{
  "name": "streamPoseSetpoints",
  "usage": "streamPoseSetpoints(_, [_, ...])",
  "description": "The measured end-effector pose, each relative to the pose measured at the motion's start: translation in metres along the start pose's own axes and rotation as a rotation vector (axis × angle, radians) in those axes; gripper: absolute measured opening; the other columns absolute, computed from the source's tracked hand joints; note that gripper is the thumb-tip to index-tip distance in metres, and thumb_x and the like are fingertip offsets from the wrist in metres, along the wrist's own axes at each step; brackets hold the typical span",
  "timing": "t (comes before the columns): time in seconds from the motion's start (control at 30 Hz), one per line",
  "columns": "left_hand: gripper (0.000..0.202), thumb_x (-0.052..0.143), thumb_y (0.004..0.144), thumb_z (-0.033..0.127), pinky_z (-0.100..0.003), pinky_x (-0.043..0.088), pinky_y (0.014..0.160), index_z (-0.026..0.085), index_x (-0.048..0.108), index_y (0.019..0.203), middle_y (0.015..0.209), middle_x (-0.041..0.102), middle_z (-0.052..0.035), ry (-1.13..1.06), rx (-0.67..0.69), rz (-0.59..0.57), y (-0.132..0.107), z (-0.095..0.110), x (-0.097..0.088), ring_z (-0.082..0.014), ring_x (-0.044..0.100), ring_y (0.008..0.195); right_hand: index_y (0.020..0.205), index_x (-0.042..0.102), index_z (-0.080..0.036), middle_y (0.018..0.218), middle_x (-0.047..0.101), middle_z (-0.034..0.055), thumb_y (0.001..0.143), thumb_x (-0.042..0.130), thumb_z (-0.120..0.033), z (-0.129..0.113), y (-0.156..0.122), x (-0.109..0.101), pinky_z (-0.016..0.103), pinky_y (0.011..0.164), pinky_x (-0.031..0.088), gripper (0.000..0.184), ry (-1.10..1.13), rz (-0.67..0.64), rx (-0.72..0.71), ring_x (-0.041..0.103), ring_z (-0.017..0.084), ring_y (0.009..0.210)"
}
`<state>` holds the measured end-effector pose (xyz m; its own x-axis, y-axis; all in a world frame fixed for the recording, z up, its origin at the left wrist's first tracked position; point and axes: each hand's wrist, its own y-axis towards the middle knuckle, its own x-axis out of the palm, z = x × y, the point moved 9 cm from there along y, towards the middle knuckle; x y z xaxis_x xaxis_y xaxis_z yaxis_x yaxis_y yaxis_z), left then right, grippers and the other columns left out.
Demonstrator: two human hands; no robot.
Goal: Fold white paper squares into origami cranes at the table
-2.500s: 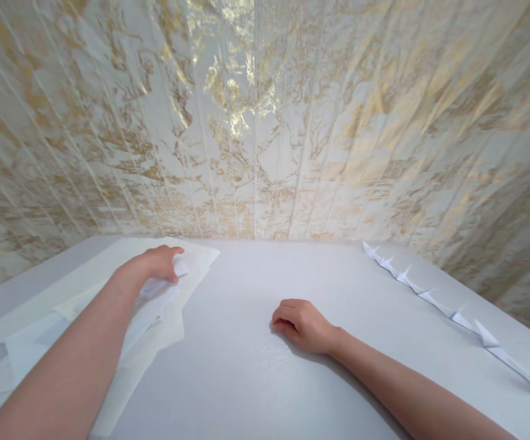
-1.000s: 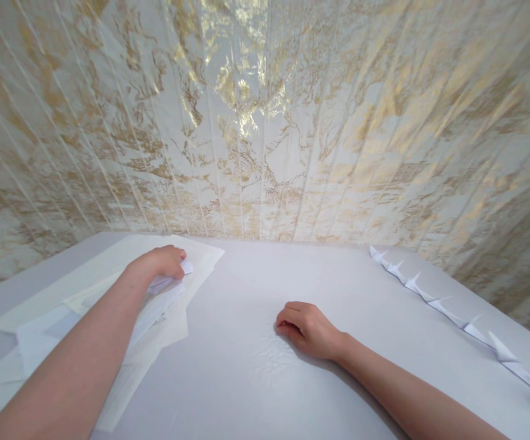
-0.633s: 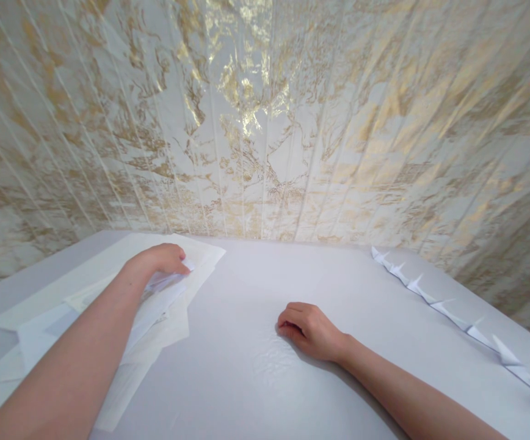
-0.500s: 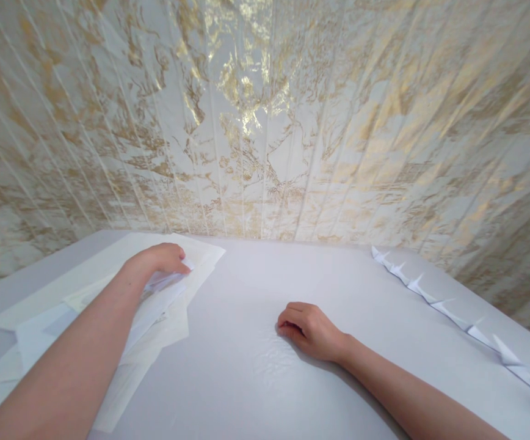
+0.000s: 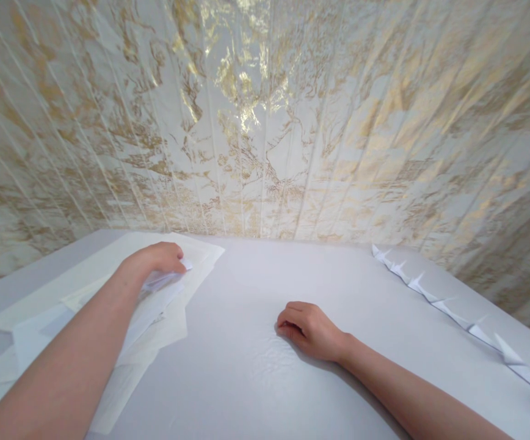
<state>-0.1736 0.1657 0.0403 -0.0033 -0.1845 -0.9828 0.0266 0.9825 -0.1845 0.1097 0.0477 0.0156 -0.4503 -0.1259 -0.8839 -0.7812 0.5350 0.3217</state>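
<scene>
My left hand (image 5: 166,256) reaches over a loose pile of white and cream paper sheets (image 5: 164,339) on the left of the table. Its thumb and fingers close on a small white piece of paper (image 5: 187,264) at the top of the pile; most of that piece is hidden under the hand. Part of the pile lies behind my left forearm. My right hand (image 5: 309,329) rests on the white table (image 5: 228,379) near the middle, fingers curled in, and nothing shows in it.
Along the right edge runs a row of several folded white paper figures (image 5: 415,284) with pointed tips, reaching from the back corner toward the front. Behind the table hangs a pleated curtain (image 5: 265,122) with a gold pattern. The table surface has wrinkles beside my right hand.
My left thumb has drawn in slightly against the piece of paper. The right hand stays where it was, and the view has shifted a tiny bit.
</scene>
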Motion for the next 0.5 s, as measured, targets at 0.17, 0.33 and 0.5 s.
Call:
streamPoseSetpoints(0.17, [0.034,0.05,0.058,0.037,-0.03,0.041,0.065,0.015,0.068,0.076,0.08,0.069,-0.009,0.01,0.014,-0.09,-0.006,-0.003,0.001,-0.0277,0.06,0.079,0.082,0.059,-0.016,0.075,0.062,0.0048,0.085,0.046,-0.017,0.0,0.0,0.0,0.024,0.064,0.043,0.013,-0.003,0.0,-0.006,0.056,0.014,0.069])
streamPoseSetpoints(0.33, [0.045,0.061,0.049,0.029,-0.03,0.043,0.073,0.016,0.067,0.091,0.1,0.067,-0.0121,0.025,-0.029,-0.072,-0.003,0.001,0.003,-0.0287,0.059,0.09,0.082,0.059,-0.017,0.075,0.062,0.0049,0.085,0.045,-0.017,-0.001,0.001,-0.001,0.024,0.065,0.043,0.014,-0.001,-0.002,0.001,0.056,0.015,0.069])
streamPoseSetpoints(0.5, [0.029,0.05,0.062,0.019,-0.033,0.043,0.071,0.009,0.068,0.082,0.089,0.068,-0.0172,0.022,-0.138,0.05,-0.006,-0.003,-0.014,-0.0305,0.061,0.085,0.082,0.059,-0.017,0.074,0.062,0.0051,0.085,0.045,-0.018,-0.002,0.001,-0.002,0.024,0.064,0.043,0.014,0.002,-0.009,-0.001,0.056,0.014,0.068])
